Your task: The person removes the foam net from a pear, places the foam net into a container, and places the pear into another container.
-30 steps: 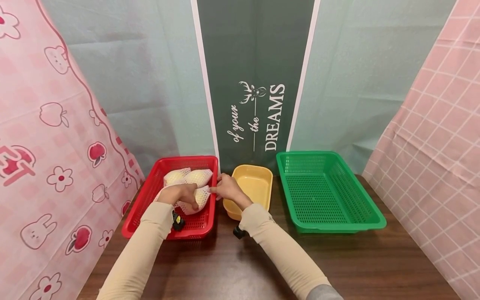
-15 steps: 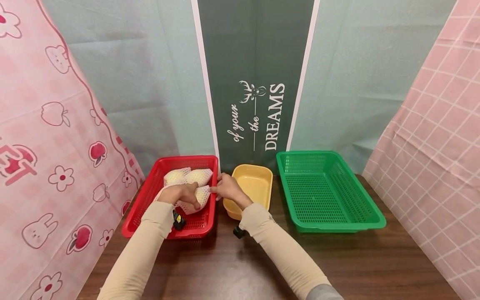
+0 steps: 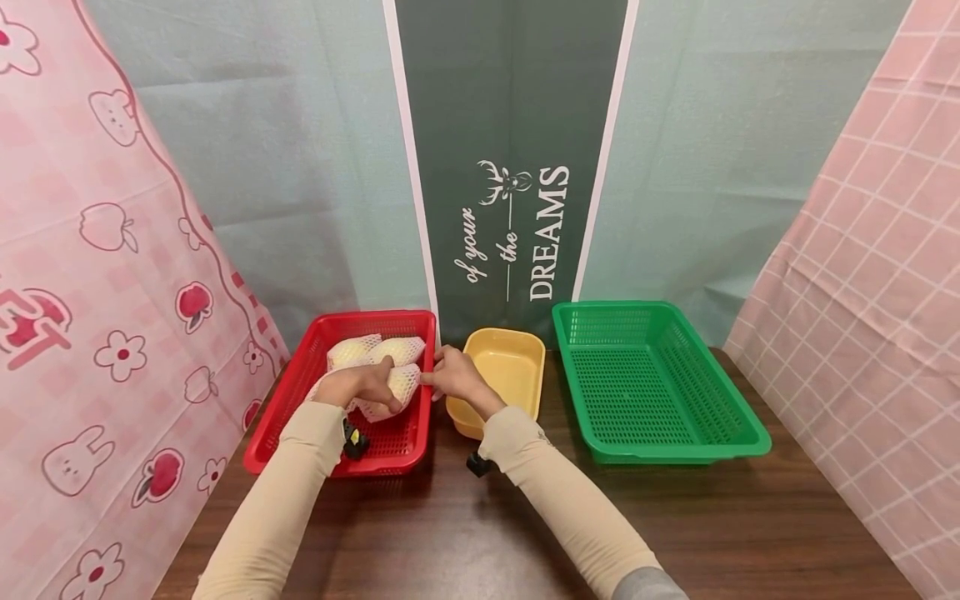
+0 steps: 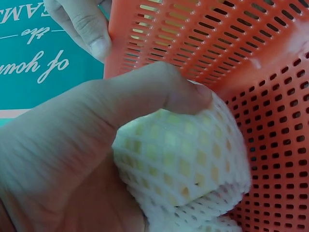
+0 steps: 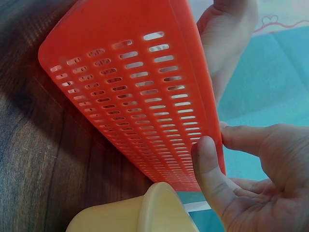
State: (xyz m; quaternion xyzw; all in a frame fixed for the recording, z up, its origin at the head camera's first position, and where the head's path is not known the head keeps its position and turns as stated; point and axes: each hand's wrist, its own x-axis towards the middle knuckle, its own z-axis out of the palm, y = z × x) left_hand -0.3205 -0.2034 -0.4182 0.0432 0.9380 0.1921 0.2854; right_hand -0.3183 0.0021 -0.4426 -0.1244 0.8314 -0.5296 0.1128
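Netted fruits (image 3: 396,352) — at least three, one red basket (image 3: 407,446)

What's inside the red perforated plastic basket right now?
At least three pale-yellow rounded items in white mesh sleeves; the left hand grips one. Whatever lies beneath that hand and the items is covered.

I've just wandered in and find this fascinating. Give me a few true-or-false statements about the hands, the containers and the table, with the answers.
1. The left hand holds a net-wrapped fruit. True.
2. The yellow tray stands between the red basket and the green basket. True.
3. The right hand grips the green basket. False: it pinches the red basket's rim.
4. The held fruit is in the yellow tray. False: it is inside the red basket.
5. The table is brown. True.
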